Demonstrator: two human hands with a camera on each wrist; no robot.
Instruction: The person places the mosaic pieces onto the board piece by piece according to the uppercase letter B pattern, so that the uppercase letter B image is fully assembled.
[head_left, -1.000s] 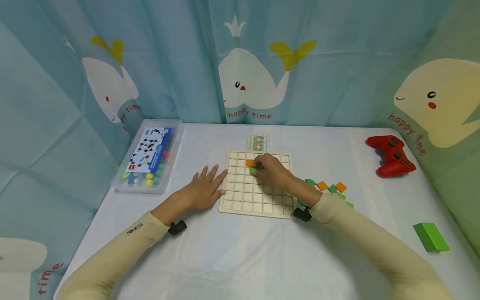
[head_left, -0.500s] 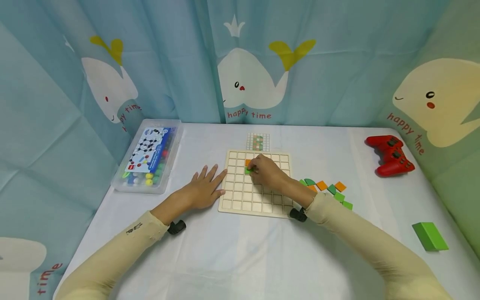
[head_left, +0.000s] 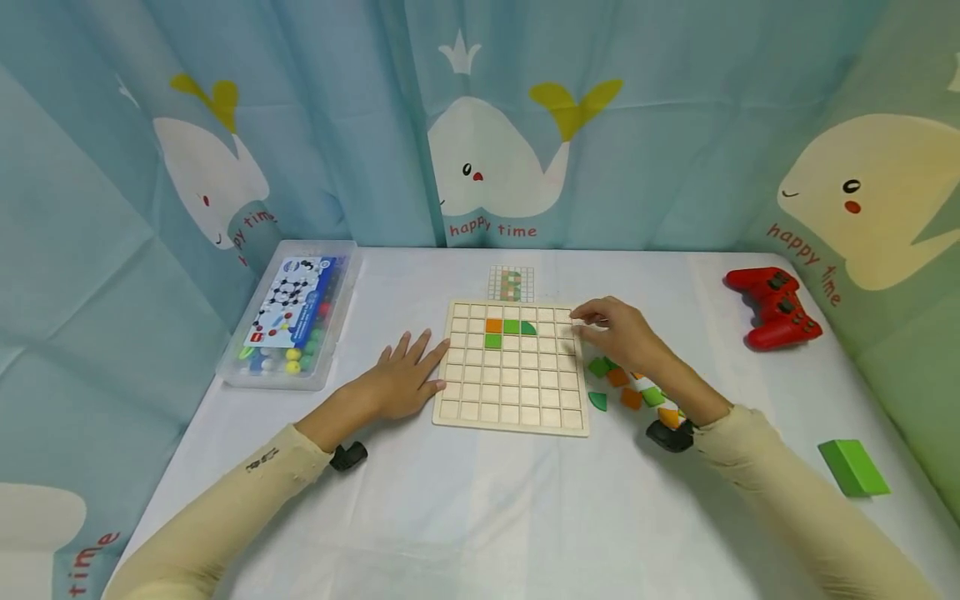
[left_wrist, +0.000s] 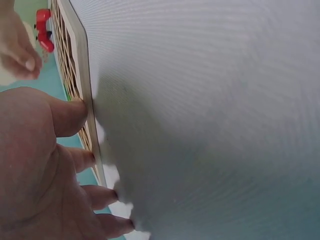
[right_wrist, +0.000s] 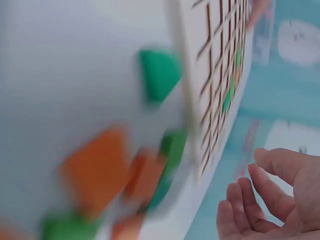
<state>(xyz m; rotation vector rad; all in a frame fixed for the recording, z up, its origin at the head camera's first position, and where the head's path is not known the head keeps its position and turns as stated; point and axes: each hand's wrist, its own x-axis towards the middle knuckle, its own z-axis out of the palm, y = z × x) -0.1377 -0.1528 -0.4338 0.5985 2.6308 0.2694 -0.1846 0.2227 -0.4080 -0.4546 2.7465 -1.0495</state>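
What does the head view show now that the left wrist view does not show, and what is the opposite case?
Only the head view: the clear plastic case, the small pattern card, the green block, and the orange tile set in the wooden board.

Only the left wrist view: the palm side of the left hand.

Both: the wooden board, the red controller, the curtain, the left hand and the right hand.

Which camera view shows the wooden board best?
Head view: the board shows from above, nearly whole. Left wrist view: an edge-on strip, partly behind the left hand. Right wrist view: a slanted part, cut off.
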